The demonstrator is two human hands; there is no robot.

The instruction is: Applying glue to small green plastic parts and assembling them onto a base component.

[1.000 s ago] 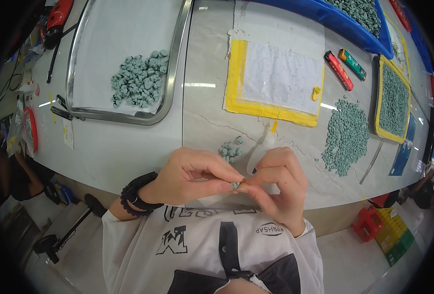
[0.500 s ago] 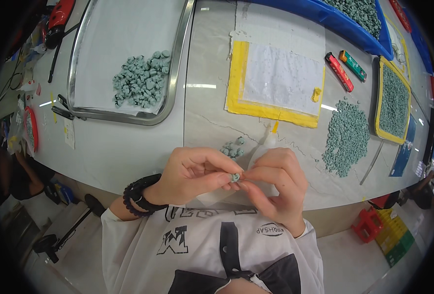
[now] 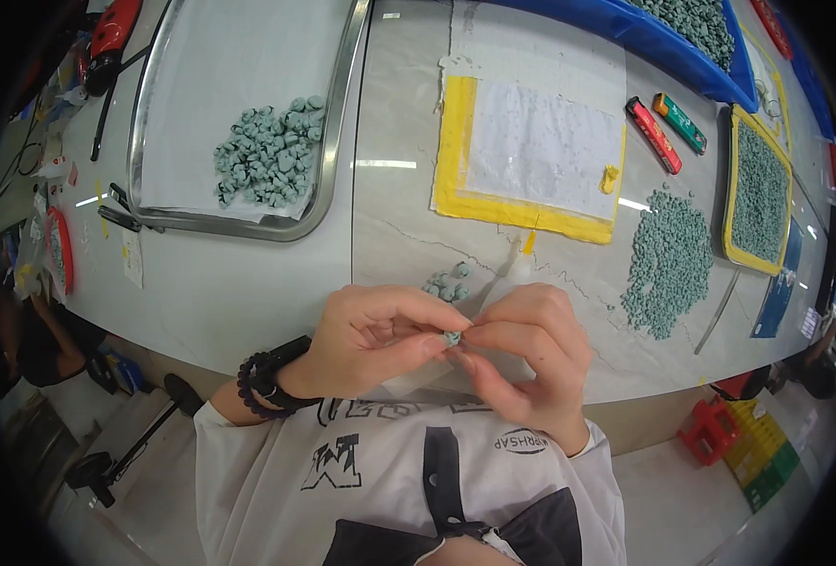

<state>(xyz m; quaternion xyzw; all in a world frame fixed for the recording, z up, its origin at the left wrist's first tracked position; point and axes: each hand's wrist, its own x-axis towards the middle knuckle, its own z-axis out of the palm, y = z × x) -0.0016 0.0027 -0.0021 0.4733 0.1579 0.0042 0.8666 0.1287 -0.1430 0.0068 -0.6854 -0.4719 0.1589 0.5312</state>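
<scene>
hold the small green piece lightly, pinched in the fingers of the left hand, on the near side of the yellow-edged sheet; steady with the right hand, close against it, cannot tell whether gripping.

This looks like a workshop for small handwork: a long pale worktop spreads beyond the fingers, with a metal tray of greenish pieces ahead and to their left, a nozzled squeeze bottle just past them, and a loose heap of tiny green bits to their right. Farther ahead and right stands a well-filled blue bin; another person shows well off to their left.
</scene>
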